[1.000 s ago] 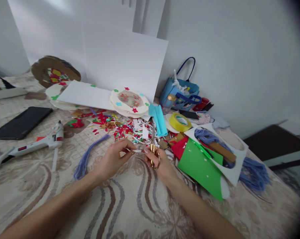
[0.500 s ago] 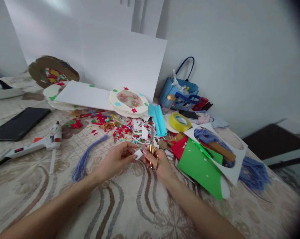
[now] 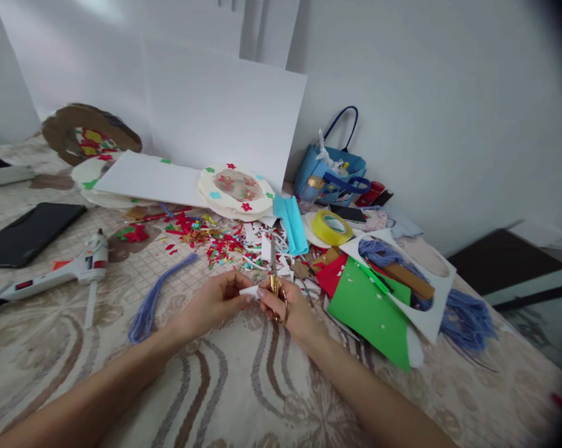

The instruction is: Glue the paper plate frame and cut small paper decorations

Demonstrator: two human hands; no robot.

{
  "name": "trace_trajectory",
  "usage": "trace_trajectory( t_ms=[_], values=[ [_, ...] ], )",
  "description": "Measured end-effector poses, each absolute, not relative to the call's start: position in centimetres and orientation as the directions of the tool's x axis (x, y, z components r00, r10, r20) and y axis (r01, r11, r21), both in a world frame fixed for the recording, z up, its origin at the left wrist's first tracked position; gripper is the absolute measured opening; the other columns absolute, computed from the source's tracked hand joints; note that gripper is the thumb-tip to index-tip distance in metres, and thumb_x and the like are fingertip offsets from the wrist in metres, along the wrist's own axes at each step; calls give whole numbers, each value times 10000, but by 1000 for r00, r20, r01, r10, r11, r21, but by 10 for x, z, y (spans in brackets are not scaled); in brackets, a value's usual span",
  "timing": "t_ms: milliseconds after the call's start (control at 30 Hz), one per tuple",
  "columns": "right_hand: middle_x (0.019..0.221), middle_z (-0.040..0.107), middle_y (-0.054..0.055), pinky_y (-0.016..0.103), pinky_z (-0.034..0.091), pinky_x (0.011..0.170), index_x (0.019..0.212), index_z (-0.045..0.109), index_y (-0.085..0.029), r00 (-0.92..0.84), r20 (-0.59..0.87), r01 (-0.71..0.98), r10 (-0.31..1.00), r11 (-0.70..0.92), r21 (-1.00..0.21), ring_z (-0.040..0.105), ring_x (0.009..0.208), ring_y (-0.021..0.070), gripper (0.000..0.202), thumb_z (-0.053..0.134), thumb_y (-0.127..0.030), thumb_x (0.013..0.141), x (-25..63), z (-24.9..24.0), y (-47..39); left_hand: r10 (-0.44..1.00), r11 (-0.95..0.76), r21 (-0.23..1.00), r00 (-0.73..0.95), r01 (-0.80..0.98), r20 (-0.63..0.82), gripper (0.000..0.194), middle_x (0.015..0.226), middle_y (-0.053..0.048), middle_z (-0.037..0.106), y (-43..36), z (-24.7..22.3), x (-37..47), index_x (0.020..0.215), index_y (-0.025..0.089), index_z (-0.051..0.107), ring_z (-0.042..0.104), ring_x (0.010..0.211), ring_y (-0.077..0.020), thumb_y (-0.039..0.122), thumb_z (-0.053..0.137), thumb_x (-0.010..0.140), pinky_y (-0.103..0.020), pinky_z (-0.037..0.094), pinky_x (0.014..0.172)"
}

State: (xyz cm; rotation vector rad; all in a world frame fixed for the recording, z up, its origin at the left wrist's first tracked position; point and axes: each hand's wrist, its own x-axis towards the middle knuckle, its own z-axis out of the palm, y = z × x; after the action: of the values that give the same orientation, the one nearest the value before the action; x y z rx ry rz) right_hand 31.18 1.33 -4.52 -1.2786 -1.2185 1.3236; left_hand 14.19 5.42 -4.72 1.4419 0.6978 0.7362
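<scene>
My left hand [image 3: 220, 300] pinches a small piece of white paper [image 3: 249, 291] between thumb and fingers. My right hand [image 3: 288, 306] is closed around the gold handles of a pair of scissors [image 3: 274, 274], whose blades point away from me toward the scrap pile. The right thumb and fingertips also reach the white piece's edge. Just beyond both hands lies a heap of red, white, green and yellow paper scraps [image 3: 229, 244]. A bundle of blue yarn [image 3: 155, 302] rests left of my left hand.
At the left are a hot glue gun [image 3: 61, 274] and a black tablet [image 3: 29, 233]. Decorated white rings [image 3: 237, 208] lie behind the scraps. Yellow tape [image 3: 330, 228], a green sheet [image 3: 369, 311] and more blue yarn [image 3: 467, 323] sit at right, with a blue bag [image 3: 330, 171] behind.
The white piece has turned flatter, and my right fingertips now meet it. The whole view has shifted slightly, so everything appears a little further left.
</scene>
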Motion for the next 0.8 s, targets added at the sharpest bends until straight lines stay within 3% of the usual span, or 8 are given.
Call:
trace_trajectory(
  t_ms=[300,533,700,800],
  values=[
    [550,540,-51,199,301,413,777,545,-177,-83,-119,18,989,-118,-993,404,426,74,274,646,-430,746,314,-49,16,822,-83,996,566,17,59,234,848,-32,624,55,-54,142,931,169,524,625,755,-166,264,640,751,-329,498,703],
    [538,547,-49,201,298,420,770,533,-177,-60,-194,-110,979,-199,-974,417,437,80,287,673,-421,711,312,-45,15,819,-253,961,554,114,150,196,841,-33,625,53,-47,140,982,162,544,592,745,-151,209,572,794,-304,477,691],
    [541,537,-42,213,284,423,701,503,-185,-53,-176,-141,983,-182,-973,406,435,79,352,650,-504,721,311,-44,15,837,-262,951,529,162,141,212,790,-16,615,54,-44,140,992,164,569,575,700,-143,210,561,785,-287,467,656],
    [545,539,-46,209,287,427,735,518,-183,-59,-169,-126,984,-175,-976,413,440,79,333,669,-479,716,312,-44,15,833,-243,959,537,145,130,222,806,-23,626,54,-45,140,1000,166,558,593,724,-151,204,558,781,-297,475,672]
  ],
)
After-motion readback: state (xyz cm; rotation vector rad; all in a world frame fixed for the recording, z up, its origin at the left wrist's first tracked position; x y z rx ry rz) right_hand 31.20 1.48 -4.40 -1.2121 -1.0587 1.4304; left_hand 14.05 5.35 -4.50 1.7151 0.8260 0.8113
